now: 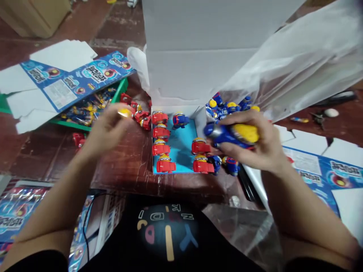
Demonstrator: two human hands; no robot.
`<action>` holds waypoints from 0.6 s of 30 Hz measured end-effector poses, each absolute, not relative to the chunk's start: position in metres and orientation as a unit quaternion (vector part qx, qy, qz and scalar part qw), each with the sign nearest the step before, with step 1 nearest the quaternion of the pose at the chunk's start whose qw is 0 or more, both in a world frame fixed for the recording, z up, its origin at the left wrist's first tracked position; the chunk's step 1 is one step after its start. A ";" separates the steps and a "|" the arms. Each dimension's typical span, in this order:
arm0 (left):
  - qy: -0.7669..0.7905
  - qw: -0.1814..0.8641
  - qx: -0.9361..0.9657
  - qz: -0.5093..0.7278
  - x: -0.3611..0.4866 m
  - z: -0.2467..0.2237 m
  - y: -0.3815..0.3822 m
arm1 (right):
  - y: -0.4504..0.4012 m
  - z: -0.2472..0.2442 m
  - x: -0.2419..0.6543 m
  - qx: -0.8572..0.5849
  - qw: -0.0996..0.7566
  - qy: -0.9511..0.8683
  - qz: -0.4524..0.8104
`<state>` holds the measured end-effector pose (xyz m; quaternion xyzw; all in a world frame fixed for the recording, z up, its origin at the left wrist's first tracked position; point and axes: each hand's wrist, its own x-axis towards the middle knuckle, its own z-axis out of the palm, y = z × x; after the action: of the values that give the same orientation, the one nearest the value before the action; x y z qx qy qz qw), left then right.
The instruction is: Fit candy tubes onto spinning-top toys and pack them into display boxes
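My right hand [268, 145] is closed around a blue toy with a yellow part [246, 133], at the right wall of an open white box [200, 115] with a light blue base. On the left, my left hand [106, 130] is blurred, its fingers pinched on a small yellow piece [124, 112]. Red toys [161, 132] stand in a column along the box's left side. Two more red toys [202, 146] are at its front right, and a blue toy [180, 120] stands near the back wall.
Loose red toys [141, 117] lie left of the box, blue ones [231, 107] behind its right side. A green tray [120, 90] holds small wrapped items under a flattened printed carton [73, 81]. Clear plastic [306, 71] hangs at right. Another printed carton [317, 172] lies there.
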<state>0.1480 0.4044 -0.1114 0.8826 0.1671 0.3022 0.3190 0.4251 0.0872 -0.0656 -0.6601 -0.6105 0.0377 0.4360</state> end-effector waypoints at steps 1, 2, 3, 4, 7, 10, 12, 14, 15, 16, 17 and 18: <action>0.120 0.358 0.903 0.203 0.154 -0.104 0.374 | 0.097 -0.065 0.418 -0.631 0.422 -0.650 0.037; 0.071 0.377 0.910 0.158 0.161 -0.098 0.347 | 0.107 -0.065 0.411 -0.606 0.407 -0.682 0.045; 0.039 0.398 0.908 0.124 0.166 -0.093 0.326 | 0.115 -0.066 0.405 -0.587 0.391 -0.706 0.054; 0.017 0.410 0.906 0.104 0.171 -0.089 0.312 | 0.122 -0.067 0.399 -0.575 0.376 -0.724 0.064; -0.016 0.412 0.905 0.100 0.177 -0.082 0.297 | 0.130 -0.073 0.392 -0.559 0.336 -0.752 0.098; -0.033 0.374 0.920 0.111 0.176 -0.080 0.295 | 0.126 -0.077 0.391 -0.545 0.331 -0.763 0.107; -0.036 0.321 0.938 0.130 0.174 -0.082 0.290 | 0.124 -0.080 0.389 -0.541 0.358 -0.751 0.124; -0.046 0.242 0.955 0.167 0.173 -0.088 0.284 | 0.124 -0.083 0.386 -0.560 0.397 -0.697 0.208; -0.057 0.200 0.959 0.193 0.173 -0.092 0.283 | 0.125 -0.084 0.385 -0.577 0.412 -0.648 0.278; -0.069 0.162 0.960 0.218 0.174 -0.095 0.283 | 0.125 -0.084 0.385 -0.593 0.421 -0.588 0.353; -0.076 0.134 0.959 0.239 0.175 -0.098 0.284 | 0.125 -0.083 0.386 -0.604 0.424 -0.531 0.417; -0.078 0.120 0.957 0.254 0.176 -0.100 0.287 | 0.124 -0.081 0.388 -0.608 0.424 -0.491 0.458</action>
<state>0.1760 0.2870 -0.1001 0.9565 -0.0781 0.2540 0.1202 0.3876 0.1238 -0.0812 -0.6082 -0.4905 0.4581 0.4237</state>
